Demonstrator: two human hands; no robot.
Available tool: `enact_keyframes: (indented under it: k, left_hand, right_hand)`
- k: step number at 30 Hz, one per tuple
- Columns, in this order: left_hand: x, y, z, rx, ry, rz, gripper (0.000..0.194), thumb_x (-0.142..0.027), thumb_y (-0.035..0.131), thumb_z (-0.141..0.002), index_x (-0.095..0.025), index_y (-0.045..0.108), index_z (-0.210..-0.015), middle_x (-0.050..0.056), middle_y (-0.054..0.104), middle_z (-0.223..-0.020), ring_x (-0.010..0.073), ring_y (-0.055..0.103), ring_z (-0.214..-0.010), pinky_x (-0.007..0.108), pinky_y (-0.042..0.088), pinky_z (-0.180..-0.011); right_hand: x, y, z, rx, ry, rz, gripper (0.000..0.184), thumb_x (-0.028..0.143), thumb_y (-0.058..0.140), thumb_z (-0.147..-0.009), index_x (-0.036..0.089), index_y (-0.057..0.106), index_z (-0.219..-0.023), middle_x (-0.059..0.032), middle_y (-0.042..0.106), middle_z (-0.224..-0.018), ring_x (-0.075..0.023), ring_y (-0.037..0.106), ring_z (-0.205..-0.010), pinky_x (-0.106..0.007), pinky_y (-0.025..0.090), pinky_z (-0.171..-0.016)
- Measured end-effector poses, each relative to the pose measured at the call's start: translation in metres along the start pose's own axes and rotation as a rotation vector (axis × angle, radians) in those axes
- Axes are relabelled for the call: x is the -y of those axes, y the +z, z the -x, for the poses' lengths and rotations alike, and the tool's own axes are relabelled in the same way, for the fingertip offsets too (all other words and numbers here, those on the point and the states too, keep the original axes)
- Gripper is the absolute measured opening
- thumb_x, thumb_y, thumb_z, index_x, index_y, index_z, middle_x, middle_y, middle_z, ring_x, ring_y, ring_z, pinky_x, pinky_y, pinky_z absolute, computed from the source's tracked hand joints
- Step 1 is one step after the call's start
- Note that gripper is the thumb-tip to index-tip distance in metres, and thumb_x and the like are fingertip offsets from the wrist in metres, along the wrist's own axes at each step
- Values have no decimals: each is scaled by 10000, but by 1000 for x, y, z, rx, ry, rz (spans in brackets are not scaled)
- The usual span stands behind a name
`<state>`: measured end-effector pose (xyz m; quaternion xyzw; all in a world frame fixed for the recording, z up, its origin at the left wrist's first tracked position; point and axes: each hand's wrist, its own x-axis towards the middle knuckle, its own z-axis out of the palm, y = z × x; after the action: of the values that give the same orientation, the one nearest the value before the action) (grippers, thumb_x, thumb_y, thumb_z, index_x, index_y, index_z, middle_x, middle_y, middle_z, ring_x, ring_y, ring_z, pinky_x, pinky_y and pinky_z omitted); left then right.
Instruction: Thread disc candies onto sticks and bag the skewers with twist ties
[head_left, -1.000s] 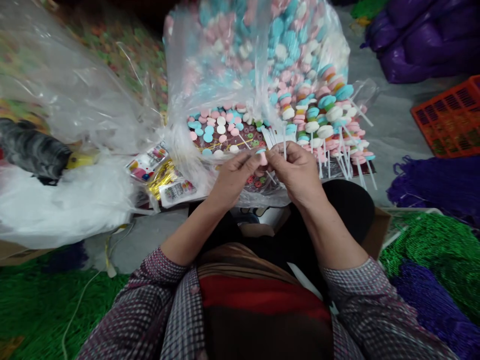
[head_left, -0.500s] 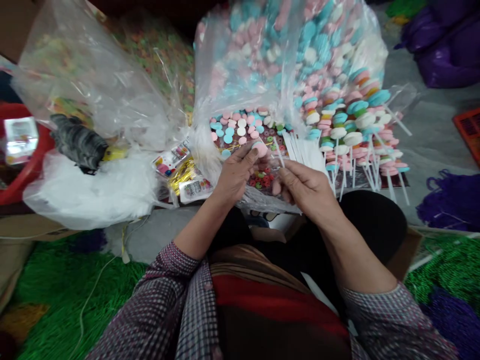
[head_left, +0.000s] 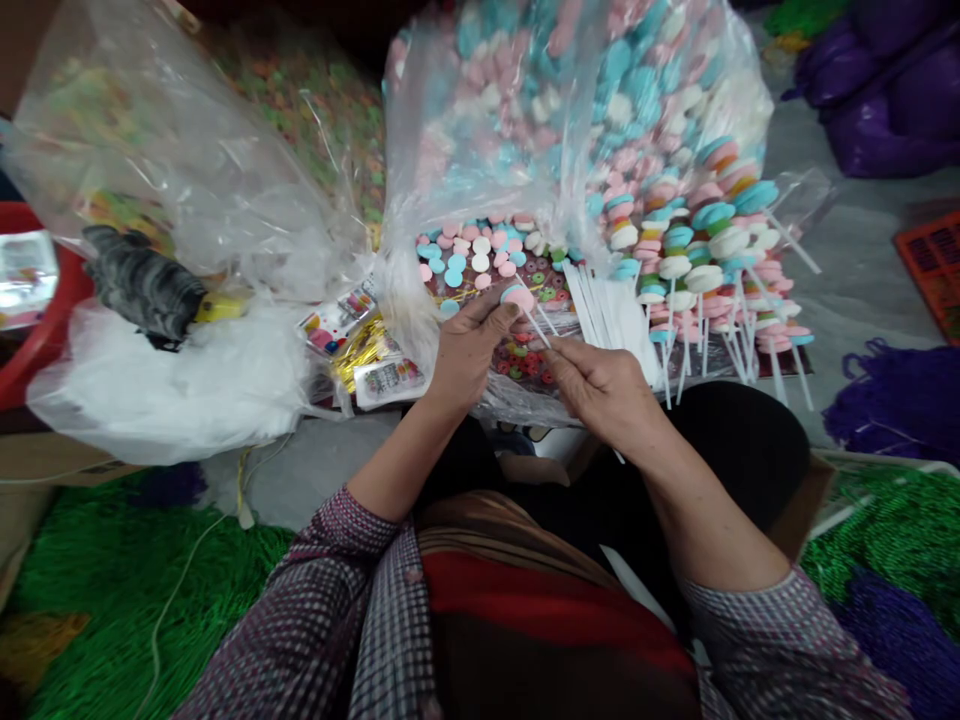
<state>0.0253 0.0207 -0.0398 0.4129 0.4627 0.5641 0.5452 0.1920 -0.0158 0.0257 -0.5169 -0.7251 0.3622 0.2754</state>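
Observation:
Between the thumb and fingers of my left hand is a pink marshmallow disc with a blue edge showing beside it. My right hand is closed on a thin white stick. The stick slants up to the marshmallow, touching it or entering it; I cannot tell which. Just beyond my hands lie loose pink, blue and white marshmallows, and below them small red and green gummy rings. A fan of white sticks rests by my right hand.
Marshmallow skewers are piled at the right. Behind stands a big clear bag of marshmallows. At the left are a bag of gummies, a white plastic bag, gold ties and a red basin.
My right hand has moved left and turned, bringing the stick up to the marshmallow. My left hand stays nearly in place, and more of the blue edge shows.

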Motion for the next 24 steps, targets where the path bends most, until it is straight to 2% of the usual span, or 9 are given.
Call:
enact_keyframes:
  k: [4, 7, 9, 11, 14, 17, 21, 24]
  left_hand:
    - [-4, -6, 5, -34, 233, -332, 232, -385, 712, -951, -317, 794, -1158, 15, 815, -1125, 202, 747, -1070, 370, 608, -948]
    - [-1, -10, 7, 34, 457, -603, 258, -344, 685, -976, -313, 772, -1217, 27, 822, -1144, 197, 759, -1065, 340, 611, -926]
    - [4, -10, 7, 73, 567, -692, 276, -323, 667, -990, -316, 754, -1252, 23, 828, -1127, 183, 768, -1034, 322, 615, -901]
    - [9, -8, 7, 64, 578, -702, 275, -308, 661, -996, -325, 753, -1254, 10, 832, -1111, 173, 773, -1005, 313, 620, -882]
    - [8, -9, 3, -33, 474, -665, 249, -318, 659, -1000, -332, 766, -1225, -9, 836, -1100, 160, 769, -934, 315, 622, -857]
    - [0, -19, -3, -99, 430, -677, 247, -356, 645, -1010, -336, 762, -1227, -10, 833, -1112, 153, 763, -918, 315, 612, -864]
    - [-6, -27, -3, -80, 577, -728, 256, -375, 627, -1019, -292, 755, -1224, 43, 825, -1151, 182, 766, -1025, 332, 603, -920]
    - [-3, -15, 8, -35, 670, -765, 279, -365, 559, -1053, -248, 730, -1239, 69, 825, -1134, 173, 768, -1021, 322, 605, -916]
  right_hand:
    - [-1, -3, 1, 50, 19, 6, 319, 352, 499, -967, 203, 592, -701, 4, 519, -616, -127, 469, -583, -270, 367, -612]
    - [1, -5, 2, 88, 82, -65, 343, 366, 517, -970, 207, 536, -667, 22, 460, -588, -123, 431, -582, -271, 349, -607]
    - [1, -4, 2, 79, 140, -117, 363, 398, 534, -976, 210, 526, -666, 37, 410, -568, -121, 402, -575, -273, 331, -594]
    - [0, -3, 1, 42, 181, -155, 346, 427, 533, -982, 209, 570, -715, 47, 392, -556, -124, 398, -564, -275, 327, -584]
    - [-4, -2, -1, 71, 157, -154, 310, 442, 524, -990, 202, 642, -833, 43, 462, -566, -128, 430, -550, -276, 351, -581]
    - [-6, -2, -1, 142, 91, -118, 337, 449, 533, -995, 207, 611, -773, 28, 507, -583, -126, 446, -560, -275, 362, -587]
    - [-7, 3, 0, 74, 132, -155, 380, 478, 528, -1003, 220, 557, -726, 41, 422, -559, -127, 413, -560, -275, 333, -575]
    - [-8, 9, 0, 33, 173, -198, 418, 540, 532, -999, 226, 530, -723, 43, 419, -554, -126, 411, -553, -272, 317, -555]
